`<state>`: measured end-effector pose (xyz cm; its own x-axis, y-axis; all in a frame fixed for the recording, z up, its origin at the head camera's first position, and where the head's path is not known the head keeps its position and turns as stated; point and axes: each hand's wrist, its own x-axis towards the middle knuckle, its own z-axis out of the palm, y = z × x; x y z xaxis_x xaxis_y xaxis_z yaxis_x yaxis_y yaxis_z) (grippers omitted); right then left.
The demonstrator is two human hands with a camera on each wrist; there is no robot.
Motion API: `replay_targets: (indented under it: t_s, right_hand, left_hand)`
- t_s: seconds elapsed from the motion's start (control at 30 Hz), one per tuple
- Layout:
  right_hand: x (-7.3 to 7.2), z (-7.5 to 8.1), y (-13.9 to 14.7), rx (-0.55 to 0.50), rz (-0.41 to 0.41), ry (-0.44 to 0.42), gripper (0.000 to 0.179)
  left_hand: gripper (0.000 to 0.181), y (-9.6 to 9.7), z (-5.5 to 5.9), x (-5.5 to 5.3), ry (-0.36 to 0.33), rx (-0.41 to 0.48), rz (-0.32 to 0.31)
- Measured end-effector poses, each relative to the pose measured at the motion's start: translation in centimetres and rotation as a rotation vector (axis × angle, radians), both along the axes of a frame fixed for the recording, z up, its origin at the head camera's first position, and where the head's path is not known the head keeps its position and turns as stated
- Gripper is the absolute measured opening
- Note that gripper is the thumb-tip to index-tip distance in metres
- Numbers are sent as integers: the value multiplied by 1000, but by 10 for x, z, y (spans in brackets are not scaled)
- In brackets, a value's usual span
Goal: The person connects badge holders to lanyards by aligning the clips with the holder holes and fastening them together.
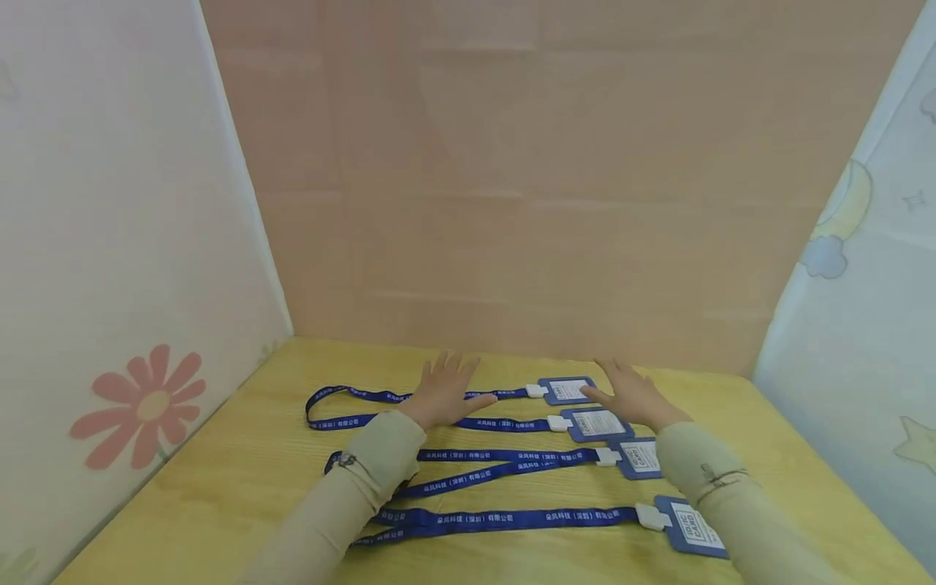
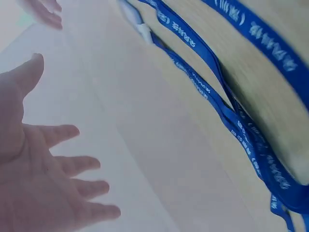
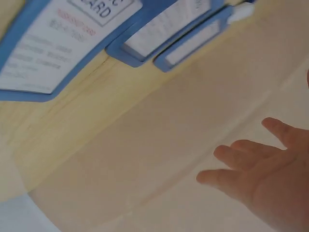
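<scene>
Several blue lanyards with white lettering lie side by side, their straps running left and their blue badge holders at the right. My left hand (image 1: 442, 392), fingers spread, is over the straps of the two farthest lanyards; its palm (image 2: 43, 174) holds nothing. Above the right ends, my right hand (image 1: 634, 396) also has its fingers extended and grips nothing (image 3: 270, 179). Nearest it are the farthest badge holder (image 1: 563, 390) and the second badge holder (image 1: 595, 424). The third badge holder (image 1: 639, 459) and the closest badge holder (image 1: 691, 524) are partly covered by my right sleeve.
The lanyards rest on a yellow wood-grain table (image 1: 241, 487). A plain pinkish-tan backdrop (image 1: 526, 203) rises at its far edge. White panels stand on both sides, the left one printed with a red flower (image 1: 146, 406), the right with a moon (image 1: 851, 203).
</scene>
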<state>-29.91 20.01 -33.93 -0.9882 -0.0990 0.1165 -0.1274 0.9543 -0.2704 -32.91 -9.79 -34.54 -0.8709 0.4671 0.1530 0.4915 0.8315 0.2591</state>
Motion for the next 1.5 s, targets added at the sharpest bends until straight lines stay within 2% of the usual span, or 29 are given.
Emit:
replay_targets:
  t_s: [0.13,0.3,0.5,0.63,0.8,0.97,1.17,1.33,1.5]
  right_hand:
    - [24,10,3,-56,-2,104,81]
    - [51,5,5,-108,10,186,81]
    - [65,-10,4,-91,6,244,79]
    - [65,-22,4,-59,3,254,81]
    - [63,-31,5,-45,1,209,86]
    - [56,-35,7,-24,13,183,89]
    - [52,-37,10,2,24,156,91]
    - [51,-38,9,2,34,135,91]
    - [52,-41,10,7,35,100,93]
  left_hand:
    - [77,-18,3,13,63,57,59]
    - [80,-39,2,25,155,93,110]
    - [86,-60,-15,29,142,68,170]
    - [87,-66,-27,32,141,94,193]
    - [88,-69,-35,30,158,84,212]
    - [89,-67,-38,22,177,43,221]
    - [93,-63,-42,15,142,-16,216]
    - [92,-63,-44,16,143,-29,220]
    - [92,-61,-43,19,73,-34,209]
